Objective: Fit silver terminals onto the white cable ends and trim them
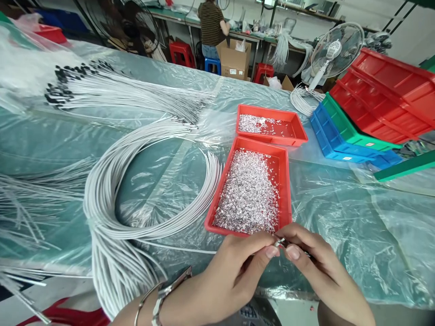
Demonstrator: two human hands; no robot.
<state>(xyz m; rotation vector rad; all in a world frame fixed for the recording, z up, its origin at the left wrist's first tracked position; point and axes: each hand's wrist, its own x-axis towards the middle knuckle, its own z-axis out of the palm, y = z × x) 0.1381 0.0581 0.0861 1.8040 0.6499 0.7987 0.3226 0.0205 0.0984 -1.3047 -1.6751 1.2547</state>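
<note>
My left hand (238, 267) and my right hand (312, 262) meet at the table's front edge, both pinched around a small silver metal piece (279, 242) between the fingertips. A thin white cable (176, 248) runs from the left toward that pinch. Just beyond my fingers stands a red tray (283, 181) filled with tiny silver metal parts. A big looped bundle of white cables (112, 226) lies left of my left hand.
A second red tray (299, 129) with fewer silver parts stands behind the first. Stacked blue, green and red bins (367, 117) lean at the right. More cables with black ends (102, 90) lie far left. A desk fan (335, 50) and a standing person (210, 27) are beyond.
</note>
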